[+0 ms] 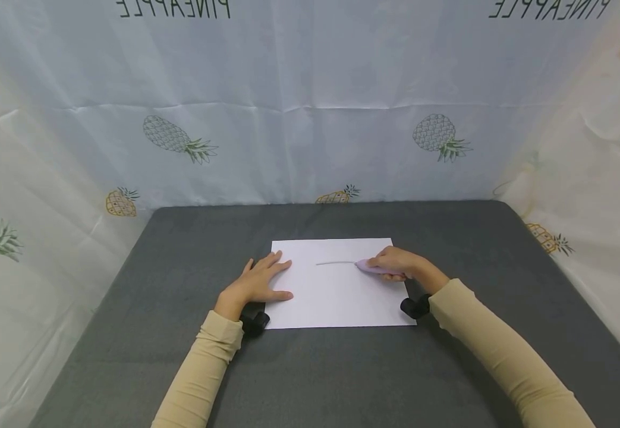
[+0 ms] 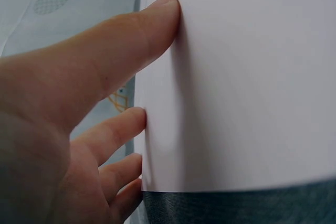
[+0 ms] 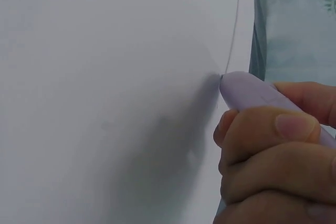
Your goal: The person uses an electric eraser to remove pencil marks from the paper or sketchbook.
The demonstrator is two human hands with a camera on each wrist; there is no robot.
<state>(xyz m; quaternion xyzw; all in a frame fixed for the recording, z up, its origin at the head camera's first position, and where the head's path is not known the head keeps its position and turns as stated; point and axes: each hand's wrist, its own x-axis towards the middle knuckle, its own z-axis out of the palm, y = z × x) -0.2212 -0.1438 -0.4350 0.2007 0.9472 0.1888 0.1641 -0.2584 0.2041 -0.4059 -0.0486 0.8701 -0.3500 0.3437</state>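
A white sheet of paper [image 1: 336,303] lies on the dark cloth. My left hand [image 1: 260,280] rests on its left edge with the fingers spread, and the thumb [image 2: 152,27] is straight along the paper. My right hand [image 1: 397,263] grips a rounded lavender tool [image 3: 257,93] that looks like a small box cutter. Its small dark tip touches the paper near the far edge. From the tip a thin grey line [image 1: 336,262] runs leftward; whether it is a cut or a drawn mark I cannot tell. The fingers hide the tool's rear part.
Dark grey cloth [image 1: 181,356] covers the table around the paper. White curtains with pineapple prints [image 1: 310,148] hang behind the table and at both sides. A black wrist strap [image 1: 415,307] sits at the right wrist and another [image 1: 255,324] at the left.
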